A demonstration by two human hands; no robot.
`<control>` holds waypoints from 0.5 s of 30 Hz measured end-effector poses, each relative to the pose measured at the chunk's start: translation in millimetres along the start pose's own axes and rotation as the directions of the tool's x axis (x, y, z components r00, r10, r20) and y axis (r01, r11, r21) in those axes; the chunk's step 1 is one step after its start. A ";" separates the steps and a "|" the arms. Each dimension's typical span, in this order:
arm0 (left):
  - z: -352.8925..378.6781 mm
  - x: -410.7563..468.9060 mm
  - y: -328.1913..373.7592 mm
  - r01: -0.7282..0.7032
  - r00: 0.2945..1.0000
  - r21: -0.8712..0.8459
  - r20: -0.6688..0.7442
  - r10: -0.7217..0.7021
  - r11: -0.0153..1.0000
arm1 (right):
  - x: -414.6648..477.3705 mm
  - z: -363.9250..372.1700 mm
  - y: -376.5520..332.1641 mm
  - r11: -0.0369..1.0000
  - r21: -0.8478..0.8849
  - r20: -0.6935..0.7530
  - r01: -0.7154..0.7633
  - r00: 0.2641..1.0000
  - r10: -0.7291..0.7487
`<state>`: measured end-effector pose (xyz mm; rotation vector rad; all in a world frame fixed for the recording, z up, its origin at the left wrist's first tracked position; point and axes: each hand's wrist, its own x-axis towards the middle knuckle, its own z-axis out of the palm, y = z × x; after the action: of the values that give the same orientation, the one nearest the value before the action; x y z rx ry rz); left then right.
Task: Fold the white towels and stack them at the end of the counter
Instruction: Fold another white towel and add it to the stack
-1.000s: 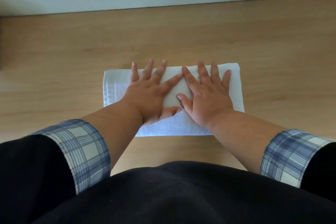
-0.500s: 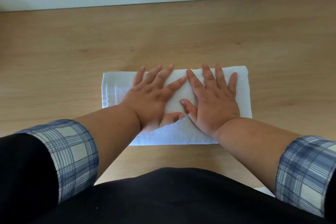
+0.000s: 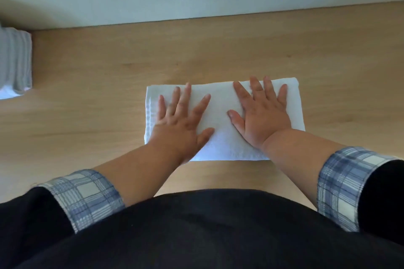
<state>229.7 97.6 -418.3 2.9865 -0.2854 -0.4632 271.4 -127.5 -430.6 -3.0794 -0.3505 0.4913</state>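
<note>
White towel (image 3: 220, 137) lies folded, and the flat, ungripping left hand (image 3: 181, 124) and right hand (image 3: 262, 120) have slid apart across it, so stacking looks next.

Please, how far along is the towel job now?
Done: a pile of what look like folded towels stands at the counter edge, far left. In hand: the left hand and right hand press flat on a folded towel. To do: carry it to the pile.

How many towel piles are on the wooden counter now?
2. One folded white towel lies centre, under the left hand and right hand; a blurred stack of folded towels sits at the left edge, partly cut off.
</note>
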 end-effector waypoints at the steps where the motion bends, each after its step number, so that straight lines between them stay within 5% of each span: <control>1: 2.1 -3.5 -6.7 0.038 0.999 0.037 0.029 -0.039 0.999 | 0.6 1.3 -0.1 1.000 -0.002 -0.005 -0.003 1.000 0.003; 10: -1.4 7.8 -26.1 0.097 0.989 -0.059 0.122 -0.089 0.994 | -4.8 -8.8 4.7 1.000 -0.005 0.073 -0.001 0.997 0.001; 15: -8.3 -0.7 -27.3 0.304 0.951 -0.180 0.115 -0.287 0.935 | -44.2 -11.7 26.7 0.962 0.141 0.096 -0.235 0.970 0.223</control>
<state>236.2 125.0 -413.8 2.8261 0.1993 -0.6118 239.9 -162.9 -406.9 -2.9707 0.0453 0.6154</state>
